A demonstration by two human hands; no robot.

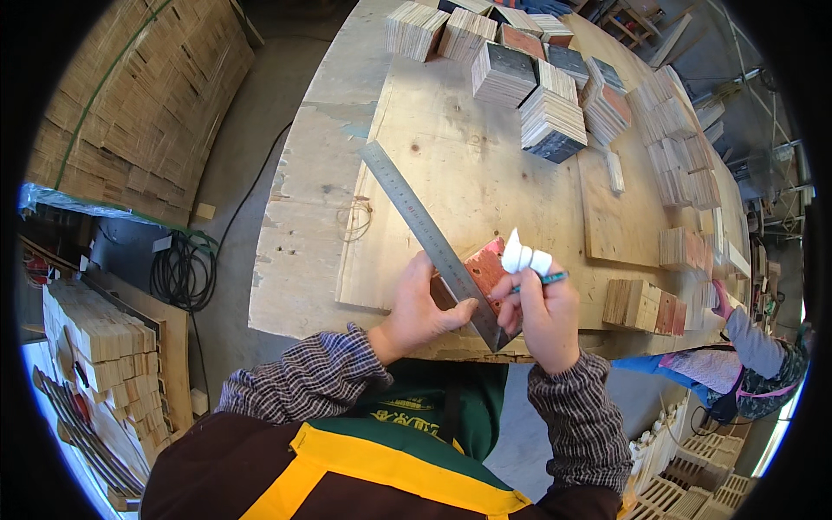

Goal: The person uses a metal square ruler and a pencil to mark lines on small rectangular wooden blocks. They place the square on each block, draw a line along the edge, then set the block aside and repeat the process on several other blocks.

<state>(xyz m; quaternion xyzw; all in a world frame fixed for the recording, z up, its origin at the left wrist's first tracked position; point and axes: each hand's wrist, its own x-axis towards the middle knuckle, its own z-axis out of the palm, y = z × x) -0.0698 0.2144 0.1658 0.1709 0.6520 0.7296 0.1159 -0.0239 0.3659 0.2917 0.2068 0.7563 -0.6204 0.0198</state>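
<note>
My left hand (420, 308) presses a long steel ruler (416, 217) down across a small red-brown plywood square (487, 269) at the near edge of the plywood worktable (321, 199). The ruler runs diagonally from the upper left to a point below my hands. My right hand (546, 312) holds a teal pen (550, 278) beside the ruler; white tape or bandage wraps one raised finger. The square is partly hidden under the ruler and both hands.
Stacks of small plywood squares (550, 121) crowd the table's far and right sides. Another person's gloved hand and sleeve (745, 334) work at the right. More stacked wood pieces (104, 347) lie at the left, with coiled black cable (182, 273) on the floor.
</note>
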